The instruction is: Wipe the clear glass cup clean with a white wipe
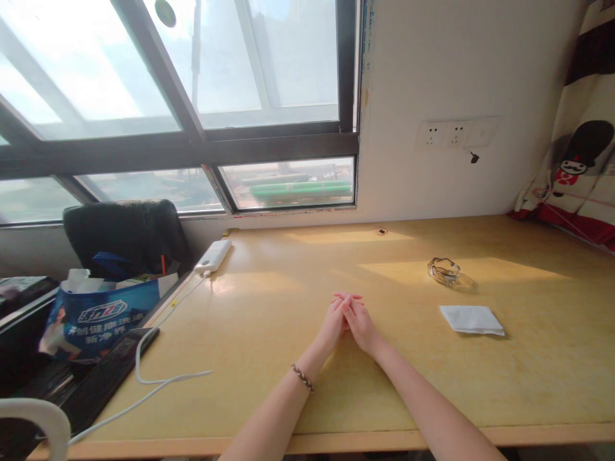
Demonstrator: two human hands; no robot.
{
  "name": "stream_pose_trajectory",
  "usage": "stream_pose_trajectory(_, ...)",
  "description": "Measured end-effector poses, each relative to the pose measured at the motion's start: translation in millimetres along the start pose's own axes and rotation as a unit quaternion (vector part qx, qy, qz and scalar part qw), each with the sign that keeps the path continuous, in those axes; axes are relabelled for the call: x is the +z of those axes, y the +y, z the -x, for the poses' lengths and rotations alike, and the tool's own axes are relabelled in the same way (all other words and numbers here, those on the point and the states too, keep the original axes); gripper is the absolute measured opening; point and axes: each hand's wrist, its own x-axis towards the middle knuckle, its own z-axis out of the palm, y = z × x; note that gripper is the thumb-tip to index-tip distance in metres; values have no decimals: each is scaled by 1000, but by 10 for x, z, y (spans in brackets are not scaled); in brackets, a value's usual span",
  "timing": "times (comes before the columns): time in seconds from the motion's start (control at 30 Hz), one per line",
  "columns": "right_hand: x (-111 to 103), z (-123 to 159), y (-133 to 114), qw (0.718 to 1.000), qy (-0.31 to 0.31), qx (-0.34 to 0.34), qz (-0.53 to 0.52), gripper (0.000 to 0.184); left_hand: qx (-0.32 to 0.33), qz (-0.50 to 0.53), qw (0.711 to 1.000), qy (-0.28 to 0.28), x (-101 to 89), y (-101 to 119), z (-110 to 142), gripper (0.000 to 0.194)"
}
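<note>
My left hand and my right hand are clasped together over the middle of the wooden table, fingers interlaced. Neither shows any object in it. A braided bracelet circles my left wrist. To the right of my hands lies a folded white tissue, apart from them. Behind the tissue sits a clear glass ashtray with a wavy rim.
A white power strip lies at the table's left edge, its white cable trailing forward. Beyond that edge stand a blue bag with things inside and a black chair. Wall sockets and a patterned curtain are behind.
</note>
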Motion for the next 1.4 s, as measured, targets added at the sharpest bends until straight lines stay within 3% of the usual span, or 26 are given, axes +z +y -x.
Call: stream_pose_trajectory(1.4, -6, 1, -16, 1000, -2, 1, -5, 44, -3, 10, 1000, 10, 29, 30, 7, 45)
